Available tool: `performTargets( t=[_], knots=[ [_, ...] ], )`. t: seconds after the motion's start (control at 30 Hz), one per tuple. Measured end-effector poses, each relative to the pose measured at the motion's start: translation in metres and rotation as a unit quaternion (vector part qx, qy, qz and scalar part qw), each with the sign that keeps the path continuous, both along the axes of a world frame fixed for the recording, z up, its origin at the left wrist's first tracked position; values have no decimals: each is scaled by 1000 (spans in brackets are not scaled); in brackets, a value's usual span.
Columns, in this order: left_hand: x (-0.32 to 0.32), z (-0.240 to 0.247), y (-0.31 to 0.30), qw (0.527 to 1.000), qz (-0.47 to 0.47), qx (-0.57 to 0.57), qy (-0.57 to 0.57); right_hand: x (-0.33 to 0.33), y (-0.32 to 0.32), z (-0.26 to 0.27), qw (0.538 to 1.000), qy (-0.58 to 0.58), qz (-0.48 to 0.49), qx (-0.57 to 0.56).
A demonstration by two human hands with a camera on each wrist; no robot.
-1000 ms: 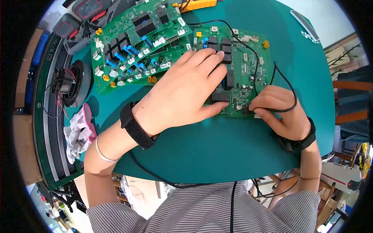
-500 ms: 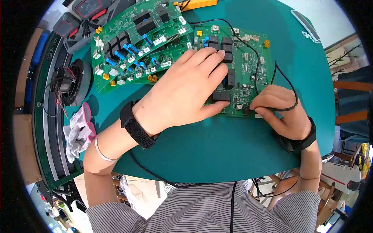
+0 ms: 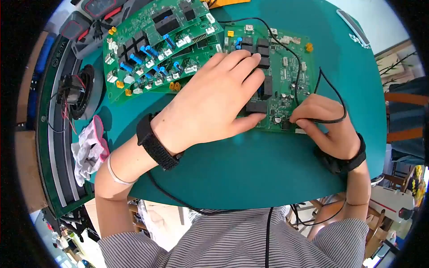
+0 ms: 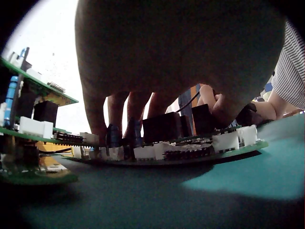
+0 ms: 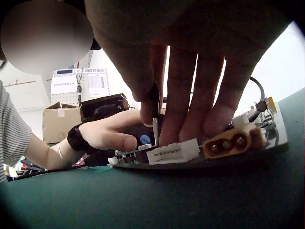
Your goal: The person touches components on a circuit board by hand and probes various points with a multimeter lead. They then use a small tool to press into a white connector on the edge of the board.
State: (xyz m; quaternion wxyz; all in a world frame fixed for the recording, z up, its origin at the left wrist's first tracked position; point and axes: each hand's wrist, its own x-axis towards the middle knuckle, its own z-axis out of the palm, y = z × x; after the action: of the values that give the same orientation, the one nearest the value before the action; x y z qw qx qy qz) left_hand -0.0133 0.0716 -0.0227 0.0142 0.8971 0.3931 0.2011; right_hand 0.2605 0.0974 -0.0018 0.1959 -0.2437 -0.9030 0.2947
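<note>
A green circuit board (image 3: 290,67) with black block components and white connectors lies on the table. My left hand (image 3: 210,98) rests over its left part, fingers spread across the black blocks, thumb beside a block near the front edge. In the left wrist view, the fingers (image 4: 136,107) reach down among the board's components. My right hand (image 3: 324,118) pinches a thin black test probe (image 5: 155,100) at the board's front right corner. Its metal tip (image 5: 155,130) points down beside a white connector (image 5: 174,152). A black cable (image 3: 342,105) loops over the right hand.
Several stacked circuit boards (image 3: 147,49) stand left of the board. Farther left are a round speaker-like part (image 3: 82,94) with wires and a white-and-pink glove (image 3: 91,149). A yellow object (image 3: 230,2) shows at the far edge, and a pale strip (image 3: 351,24) lies far right.
The head view has shifted slightly. Both hands keep their places on the board, and the right hand still pinches the test probe at the same corner.
</note>
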Motion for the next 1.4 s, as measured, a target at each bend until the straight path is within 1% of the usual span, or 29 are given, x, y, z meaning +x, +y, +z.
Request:
performTargets(
  t=[0.27,0.37,0.43,0.47,0.53,0.63,0.83,1.07,1.23,1.4],
  knots=[
    [-1,-2,0,1000,-3,3,-8,1,1,0,1000,-7,-2,-11],
    [0,-2,1,1000,-4,3,-9,2,3,0,1000,4,25,8],
    [-1,-2,1,1000,-3,3,-6,1,4,0,998,43,28,37],
    [-1,-1,0,1000,-2,2,-5,1,3,0,998,43,29,38],
    [0,-1,0,1000,-2,1,-4,1,1,1,999,5,24,48],
    [0,-1,0,1000,1,-2,-8,2,2,3,998,-4,30,52],
    [0,0,0,1000,1,-1,-2,-1,1,4,994,15,53,98],
    [0,2,0,1000,1,-13,0,-2,1,2,992,12,53,110],
    [0,2,0,1000,3,-15,0,-4,-1,2,994,-6,46,101],
    [1,2,0,1000,5,-18,1,-1,1,3,995,1,45,91]
  ],
)
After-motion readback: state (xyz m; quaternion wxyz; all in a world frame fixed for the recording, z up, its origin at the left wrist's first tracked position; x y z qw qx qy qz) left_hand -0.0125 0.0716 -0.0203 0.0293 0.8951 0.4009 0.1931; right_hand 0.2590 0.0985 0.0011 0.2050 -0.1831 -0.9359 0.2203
